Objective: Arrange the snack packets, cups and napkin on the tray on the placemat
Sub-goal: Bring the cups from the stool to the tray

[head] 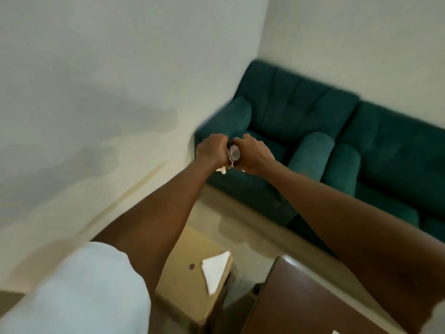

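Observation:
Both my arms are stretched out in front of me at chest height. My left hand (212, 150) and my right hand (252, 154) are closed together around a small white and grey paper item (234, 154). A few white edges stick out below the fingers. Motion blur keeps me from telling whether it is a cup or a napkin. A folded white napkin (215, 271) lies on a cardboard box (183, 280) on the floor, below my left arm. No tray, placemat or snack packet shows in this view.
A dark brown table corner (301, 300) sits at the bottom right. A teal sofa (301, 121) stands against the white wall beyond my hands. Pale floor lies between the sofa, box and table.

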Demonstrator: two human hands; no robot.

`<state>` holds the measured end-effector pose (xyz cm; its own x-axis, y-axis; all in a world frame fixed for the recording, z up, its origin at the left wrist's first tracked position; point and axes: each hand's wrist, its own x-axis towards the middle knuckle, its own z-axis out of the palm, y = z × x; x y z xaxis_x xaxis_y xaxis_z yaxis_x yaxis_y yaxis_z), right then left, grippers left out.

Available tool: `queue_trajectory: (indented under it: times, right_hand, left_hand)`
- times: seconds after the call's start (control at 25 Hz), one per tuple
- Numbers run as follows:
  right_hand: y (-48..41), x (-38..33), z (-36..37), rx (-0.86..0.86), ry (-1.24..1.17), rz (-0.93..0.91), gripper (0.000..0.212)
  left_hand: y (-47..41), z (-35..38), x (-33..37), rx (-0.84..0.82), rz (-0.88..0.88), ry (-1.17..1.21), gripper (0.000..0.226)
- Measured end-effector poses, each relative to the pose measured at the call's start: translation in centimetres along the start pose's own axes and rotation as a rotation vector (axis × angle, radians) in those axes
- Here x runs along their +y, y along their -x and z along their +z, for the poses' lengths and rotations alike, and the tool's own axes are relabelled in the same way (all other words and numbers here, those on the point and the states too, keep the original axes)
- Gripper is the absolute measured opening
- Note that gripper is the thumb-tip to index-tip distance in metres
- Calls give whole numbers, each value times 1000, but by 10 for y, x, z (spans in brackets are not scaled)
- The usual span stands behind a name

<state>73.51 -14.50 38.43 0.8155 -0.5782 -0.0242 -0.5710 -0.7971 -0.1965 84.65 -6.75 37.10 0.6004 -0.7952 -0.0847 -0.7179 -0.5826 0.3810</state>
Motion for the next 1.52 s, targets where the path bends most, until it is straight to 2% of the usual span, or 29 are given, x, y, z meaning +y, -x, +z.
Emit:
queue_trajectory:
  times: [0.16, 0.28, 0.56, 0.92, 1.2, 1.44, 1.52]
  right_hand:
    - [61, 44, -126, 108, 24, 165, 59]
    - [127, 95, -187, 204, 14, 295, 56]
    - [296, 223, -261, 304, 7, 535, 55]
    - [515, 388, -327, 348, 19, 601, 59]
    - [603, 460, -325, 366, -79, 697, 57]
    - [618, 486, -288, 342, -122, 752, 50]
    - [620, 493, -248, 327, -150, 759, 53]
  left_hand:
    - [27, -81, 127, 28, 205, -8, 46]
    - [65, -94, 221, 21, 339, -29, 45]
    - [167, -63, 417, -15, 549, -42, 39]
    - [316, 4, 647, -23, 665, -83, 45]
    - [372, 46, 732, -88, 709, -141, 45]
    - [379, 86, 735, -123, 726, -175, 40]
    - [380, 121, 719, -162, 726, -160, 40]
